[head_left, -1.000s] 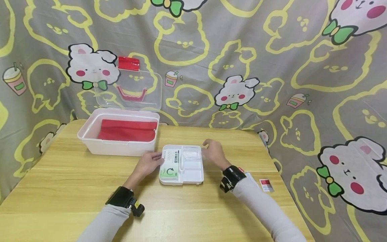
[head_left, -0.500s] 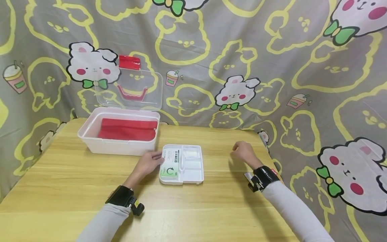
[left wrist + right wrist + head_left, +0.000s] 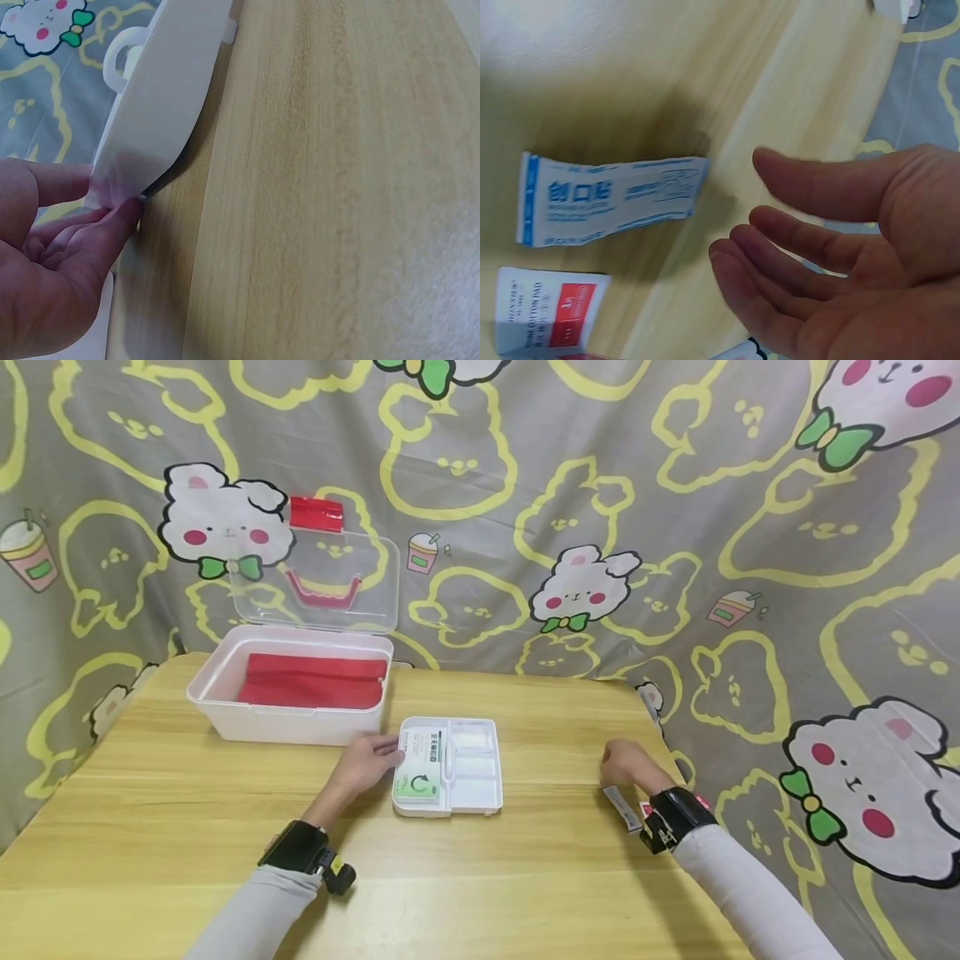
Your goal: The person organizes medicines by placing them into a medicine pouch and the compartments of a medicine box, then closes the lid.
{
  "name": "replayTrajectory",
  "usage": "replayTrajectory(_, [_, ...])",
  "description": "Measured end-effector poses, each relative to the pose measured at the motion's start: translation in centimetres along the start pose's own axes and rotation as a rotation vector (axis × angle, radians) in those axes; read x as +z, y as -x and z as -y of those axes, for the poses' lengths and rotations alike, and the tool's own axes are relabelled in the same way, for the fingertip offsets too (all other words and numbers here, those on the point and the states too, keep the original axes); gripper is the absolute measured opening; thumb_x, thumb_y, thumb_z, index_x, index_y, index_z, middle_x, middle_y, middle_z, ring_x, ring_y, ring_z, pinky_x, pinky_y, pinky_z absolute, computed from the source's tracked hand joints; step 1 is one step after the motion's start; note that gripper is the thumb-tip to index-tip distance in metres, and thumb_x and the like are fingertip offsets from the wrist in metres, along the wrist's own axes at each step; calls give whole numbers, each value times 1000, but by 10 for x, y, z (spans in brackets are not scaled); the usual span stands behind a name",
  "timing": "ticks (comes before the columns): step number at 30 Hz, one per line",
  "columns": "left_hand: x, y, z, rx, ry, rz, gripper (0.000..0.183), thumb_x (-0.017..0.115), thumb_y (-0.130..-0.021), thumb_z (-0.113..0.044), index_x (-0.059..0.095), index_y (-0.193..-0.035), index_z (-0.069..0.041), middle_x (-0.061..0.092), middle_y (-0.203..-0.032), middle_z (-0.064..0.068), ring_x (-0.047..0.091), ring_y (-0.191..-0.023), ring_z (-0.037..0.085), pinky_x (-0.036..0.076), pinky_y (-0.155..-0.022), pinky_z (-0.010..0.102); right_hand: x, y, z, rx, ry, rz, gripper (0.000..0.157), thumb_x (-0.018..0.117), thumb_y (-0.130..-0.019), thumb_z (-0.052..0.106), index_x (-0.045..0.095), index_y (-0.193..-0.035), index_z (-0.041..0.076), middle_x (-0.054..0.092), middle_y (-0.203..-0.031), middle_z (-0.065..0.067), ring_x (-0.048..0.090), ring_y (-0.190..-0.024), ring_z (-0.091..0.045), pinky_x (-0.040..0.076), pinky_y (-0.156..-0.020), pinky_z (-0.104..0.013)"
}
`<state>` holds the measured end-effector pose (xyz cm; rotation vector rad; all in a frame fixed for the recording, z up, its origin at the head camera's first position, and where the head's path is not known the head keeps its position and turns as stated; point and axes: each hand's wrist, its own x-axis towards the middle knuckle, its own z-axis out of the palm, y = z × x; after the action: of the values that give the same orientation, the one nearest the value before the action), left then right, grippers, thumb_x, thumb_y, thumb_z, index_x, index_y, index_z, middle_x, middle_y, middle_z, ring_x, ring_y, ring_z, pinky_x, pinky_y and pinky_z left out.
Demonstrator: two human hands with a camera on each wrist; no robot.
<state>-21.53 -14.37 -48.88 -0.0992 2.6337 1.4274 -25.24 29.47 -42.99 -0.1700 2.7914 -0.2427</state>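
A white compartment case [image 3: 476,793] lies on the table in the head view, with a green-and-white printed pack [image 3: 420,770] in its left side. My left hand [image 3: 366,762] pinches the case's left edge; the left wrist view has thumb and fingers at the corner of the white case [image 3: 161,97]. Over to the right, my right hand [image 3: 628,763] is above the table and holds nothing. Its thumb and fingers are apart in the right wrist view, close to a blue-and-white adhesive bandage packet [image 3: 615,199]. Beside that packet lies a cotton pad packet [image 3: 549,311] with a red panel.
At the back left stands a white plastic bin [image 3: 288,725], its clear lid [image 3: 375,585] raised. Red fabric [image 3: 315,685] lies inside. A patterned curtain [image 3: 465,460] hangs behind the wooden table [image 3: 450,885].
My right hand has moved from the case's right side to the right, close to the adhesive bandage packet. The left hand has stayed on the case's left edge.
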Motion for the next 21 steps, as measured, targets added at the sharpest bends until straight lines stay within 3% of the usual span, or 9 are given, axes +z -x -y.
replayTrajectory(4, [1, 1, 0, 1, 3, 4, 47, 64, -98, -20, 57, -140, 0, 60, -141, 19, 55, -134, 38, 43, -111, 53, 9, 1, -5, 33, -2, 6, 15, 63, -71, 0, 61, -86, -3, 61, -84, -14, 57, -76, -28, 51, -66, -35])
replayTrajectory(8, [1, 1, 0, 1, 4, 5, 48, 64, -98, -21, 57, -140, 0, 60, -142, 19, 53, -135, 39, 43, -112, 53, 18, 4, -7, 47, -13, -25, 15, 64, -67, -2, 56, -80, 0, 57, -77, -11, 55, -68, -25, 46, -57, -30])
replayTrajectory(14, [0, 0, 0, 6, 6, 0, 47, 64, -99, -20, 57, -141, 0, 60, -142, 19, 53, -135, 39, 42, -112, 54, 22, 7, -10, 59, -33, -84, 18, 66, -63, -3, 53, -74, 3, 56, -73, -10, 53, -65, -25, 45, -57, -31])
replayTrajectory(21, [0, 0, 1, 0, 7, 6, 47, 62, -100, -20, 56, -142, 0, 59, -143, 19, 52, -136, 39, 43, -112, 53, 23, 3, -14, 115, -40, -42, 15, 70, -67, 0, 56, -73, 1, 57, -72, -10, 56, -63, -23, 44, -54, -27])
